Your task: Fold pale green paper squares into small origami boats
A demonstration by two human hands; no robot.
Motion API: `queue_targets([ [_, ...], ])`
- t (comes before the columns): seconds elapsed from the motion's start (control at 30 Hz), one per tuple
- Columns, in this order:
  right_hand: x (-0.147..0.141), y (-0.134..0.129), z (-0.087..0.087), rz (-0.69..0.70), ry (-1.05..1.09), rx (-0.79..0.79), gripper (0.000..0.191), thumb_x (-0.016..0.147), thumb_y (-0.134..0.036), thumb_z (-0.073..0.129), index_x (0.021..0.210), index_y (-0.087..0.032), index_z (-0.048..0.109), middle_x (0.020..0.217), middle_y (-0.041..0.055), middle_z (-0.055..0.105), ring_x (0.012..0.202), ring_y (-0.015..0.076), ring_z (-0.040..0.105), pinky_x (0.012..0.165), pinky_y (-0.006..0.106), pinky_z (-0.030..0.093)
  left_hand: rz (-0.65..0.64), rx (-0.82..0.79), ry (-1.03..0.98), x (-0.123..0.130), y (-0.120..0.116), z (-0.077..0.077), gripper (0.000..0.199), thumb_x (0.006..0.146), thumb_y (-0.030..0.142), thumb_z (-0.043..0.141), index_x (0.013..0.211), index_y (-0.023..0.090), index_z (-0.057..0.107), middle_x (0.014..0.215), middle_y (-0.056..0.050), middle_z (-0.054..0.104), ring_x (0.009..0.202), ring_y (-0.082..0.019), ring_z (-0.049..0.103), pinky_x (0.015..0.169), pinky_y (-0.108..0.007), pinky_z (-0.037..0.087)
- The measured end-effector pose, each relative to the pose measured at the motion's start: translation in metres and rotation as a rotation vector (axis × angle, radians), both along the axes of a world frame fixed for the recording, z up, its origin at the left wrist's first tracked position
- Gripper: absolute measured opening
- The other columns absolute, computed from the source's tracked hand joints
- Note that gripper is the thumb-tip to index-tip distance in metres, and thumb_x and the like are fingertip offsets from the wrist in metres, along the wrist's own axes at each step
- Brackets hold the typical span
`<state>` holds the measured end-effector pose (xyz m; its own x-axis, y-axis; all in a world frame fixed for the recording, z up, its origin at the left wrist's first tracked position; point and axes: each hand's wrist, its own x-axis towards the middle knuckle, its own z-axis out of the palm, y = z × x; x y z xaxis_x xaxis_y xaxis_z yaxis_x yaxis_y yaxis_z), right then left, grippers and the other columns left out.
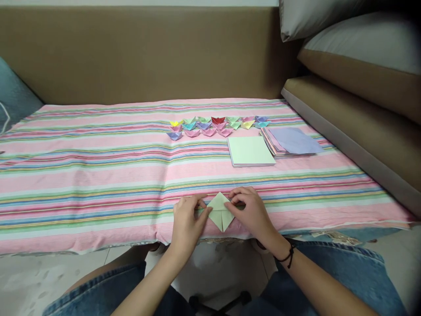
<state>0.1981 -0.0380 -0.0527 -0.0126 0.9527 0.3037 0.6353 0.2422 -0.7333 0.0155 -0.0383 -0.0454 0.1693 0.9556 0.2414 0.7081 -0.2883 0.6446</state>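
Note:
A pale green folded paper (219, 202), shaped like a diamond with a crease across it and a slit down its lower half, is between my hands near the front edge of the striped cloth. My left hand (188, 219) pinches its left corner between thumb and fingers. On the opposite side, my right hand (251, 213) grips the right corner, its thumb lying on the paper's face. Both hands are closed, and the fingertips behind the paper are partly hidden.
Several small folded paper boats (206, 126) stand in rows farther back. A stack of light green square paper (251, 149) lies nearer, beside a looser pile topped with purple paper (294, 140). Cushions (355, 127) are piled at the right; a brown backrest (141, 52) rises behind.

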Motion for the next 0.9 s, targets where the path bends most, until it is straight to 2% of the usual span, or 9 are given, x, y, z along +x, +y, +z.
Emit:
queue_targets([
  [0.13, 0.000, 0.000, 0.000, -0.005, 0.001, 0.004, 0.020, 0.070, -0.014, 0.064, 0.053, -0.021, 0.055, 0.079, 0.0028, 0.064, 0.083, 0.0219, 0.053, 0.074, 0.036, 0.041, -0.004, 0.023, 0.083, 0.001, 0.000, 0.001, 0.028, 0.074, 0.029, 0.065, 0.101, 0.023, 0.058, 0.080, -0.001, 0.063, 0.078, -0.020, 0.053, 0.069, -0.032, 0.033],
  [0.3, 0.000, 0.001, 0.000, -0.009, -0.002, -0.003, 0.020, 0.070, -0.015, 0.064, 0.052, -0.021, 0.055, 0.079, 0.0030, 0.065, 0.083, 0.0217, 0.054, 0.075, 0.036, 0.041, -0.020, 0.055, 0.043, 0.005, 0.000, 0.001, 0.029, 0.073, 0.027, 0.067, 0.101, 0.025, 0.059, 0.092, -0.001, 0.065, 0.086, -0.021, 0.053, 0.071, -0.032, 0.034],
  [0.9, 0.000, 0.000, 0.001, -0.007, -0.025, -0.018, 0.020, 0.069, -0.015, 0.065, 0.053, -0.020, 0.054, 0.081, 0.0026, 0.064, 0.083, 0.0216, 0.053, 0.075, 0.036, 0.041, 0.060, -0.006, 0.039, 0.015, -0.005, 0.002, 0.019, 0.074, 0.022, 0.063, 0.092, 0.024, 0.058, 0.091, 0.000, 0.065, 0.085, -0.021, 0.050, 0.072, -0.033, 0.033],
])
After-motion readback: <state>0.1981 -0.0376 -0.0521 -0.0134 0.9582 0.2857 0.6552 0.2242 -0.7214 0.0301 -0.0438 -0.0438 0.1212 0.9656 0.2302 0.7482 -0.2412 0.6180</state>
